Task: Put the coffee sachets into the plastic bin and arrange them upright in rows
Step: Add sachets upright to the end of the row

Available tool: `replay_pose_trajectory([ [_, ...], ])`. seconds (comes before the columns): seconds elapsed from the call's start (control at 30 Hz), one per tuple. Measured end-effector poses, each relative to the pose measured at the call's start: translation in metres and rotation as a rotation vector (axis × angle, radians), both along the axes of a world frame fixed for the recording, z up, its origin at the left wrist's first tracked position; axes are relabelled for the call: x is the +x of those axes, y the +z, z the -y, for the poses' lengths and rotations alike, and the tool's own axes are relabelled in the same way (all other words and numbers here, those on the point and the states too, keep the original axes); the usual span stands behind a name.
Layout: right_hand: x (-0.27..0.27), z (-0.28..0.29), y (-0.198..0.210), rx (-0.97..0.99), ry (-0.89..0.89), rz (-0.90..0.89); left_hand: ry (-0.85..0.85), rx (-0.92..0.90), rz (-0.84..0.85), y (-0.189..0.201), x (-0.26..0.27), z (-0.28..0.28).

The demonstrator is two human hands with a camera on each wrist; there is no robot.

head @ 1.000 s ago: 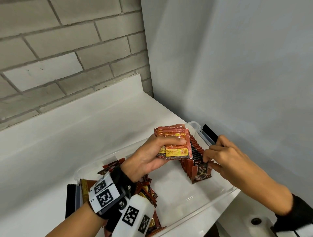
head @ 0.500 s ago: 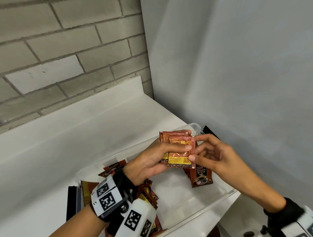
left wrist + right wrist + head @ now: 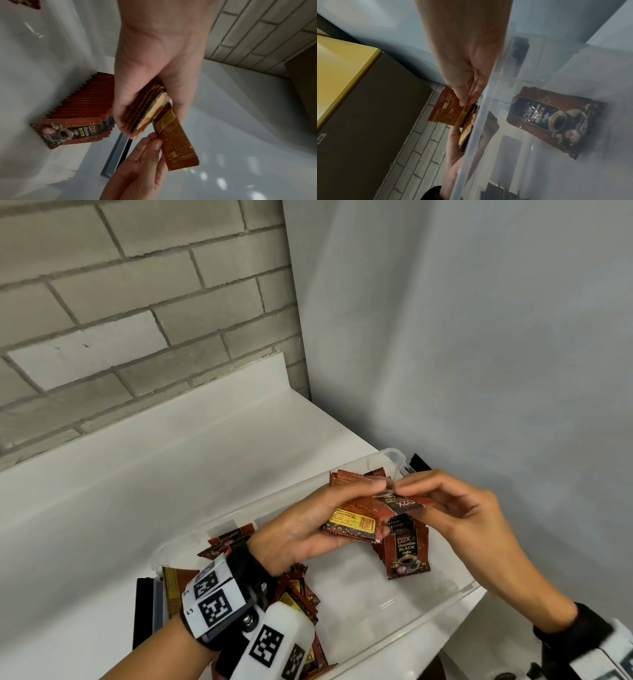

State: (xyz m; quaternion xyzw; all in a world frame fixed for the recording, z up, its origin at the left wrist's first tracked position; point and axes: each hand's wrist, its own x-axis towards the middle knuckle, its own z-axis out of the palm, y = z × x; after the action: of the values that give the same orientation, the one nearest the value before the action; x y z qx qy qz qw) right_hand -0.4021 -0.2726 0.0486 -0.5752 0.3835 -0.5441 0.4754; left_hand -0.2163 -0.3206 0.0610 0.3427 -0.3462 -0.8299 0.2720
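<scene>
A clear plastic bin [image 3: 414, 631] stands on a white counter. At its right end stands an upright row of red "D2X Black Coffee" sachets [image 3: 407, 554], also seen as the row [image 3: 80, 108] and, through the wall, the row [image 3: 554, 121]. Loose sachets [image 3: 298, 594] lie piled at the left end. Above the bin my left hand [image 3: 356, 510] grips a stack of sachets [image 3: 351, 523], edge-on as the stack [image 3: 145, 109]. My right hand [image 3: 416, 494] pinches one sachet [image 3: 404, 505] at the stack's top; the same sachet [image 3: 178, 143] hangs beside the stack.
The bin sits in a corner between a brick wall [image 3: 137, 302] and a grey wall [image 3: 479, 337]. Black strips lie at the bin's right end [image 3: 420, 463] and left end [image 3: 142, 611]. A yellow-topped box [image 3: 342, 60] shows in the right wrist view.
My right hand has left the upright row, risen to the stack in my left hand, and taken hold of one sachet there. The left hand has stayed above the bin.
</scene>
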Motion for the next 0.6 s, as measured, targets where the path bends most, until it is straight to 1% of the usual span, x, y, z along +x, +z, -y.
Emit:
replay_pose_trajectory([
  [0.07, -0.0011, 0.0004, -0.0015, 0.000, 0.010, -0.022, -0.012, 0.006, -0.007, -0.0017, 0.0005, 0.0009],
  [0.17, -0.0019, 0.0002, -0.0035, 0.006, 0.023, -0.070, 0.053, 0.010, 0.013, -0.0001, 0.0012, 0.0008],
  [0.27, -0.0015, -0.0002, -0.0038, 0.011, 0.026, -0.107, 0.111, -0.028, 0.007, 0.0012, 0.0007, 0.0011],
  [0.33, -0.0015, -0.0004, -0.0023, 0.040, 0.010, -0.087, 0.162, -0.050, -0.018, 0.0007, -0.0002, 0.0013],
  [0.4, -0.0006, 0.0000, -0.0012, 0.091, -0.043, -0.048, 0.217, -0.062, -0.076, 0.0018, -0.0008, 0.0018],
  [0.47, 0.0006, 0.0008, 0.0011, 0.155, -0.055, 0.043, 0.271, -0.076, -0.126, 0.0019, -0.0006, 0.0027],
  [0.5, 0.0011, 0.0007, 0.0031, 0.193, -0.015, 0.093, 0.288, -0.088, -0.151, 0.0025, -0.0003, 0.0030],
  [0.53, 0.0014, 0.0004, 0.0040, 0.220, 0.036, 0.104, 0.302, -0.106, -0.169, 0.0031, -0.0002, 0.0030],
  [0.6, 0.0020, 0.0001, 0.0055, 0.258, 0.130, 0.013, 0.321, -0.132, -0.188, 0.0026, -0.0001, 0.0030],
])
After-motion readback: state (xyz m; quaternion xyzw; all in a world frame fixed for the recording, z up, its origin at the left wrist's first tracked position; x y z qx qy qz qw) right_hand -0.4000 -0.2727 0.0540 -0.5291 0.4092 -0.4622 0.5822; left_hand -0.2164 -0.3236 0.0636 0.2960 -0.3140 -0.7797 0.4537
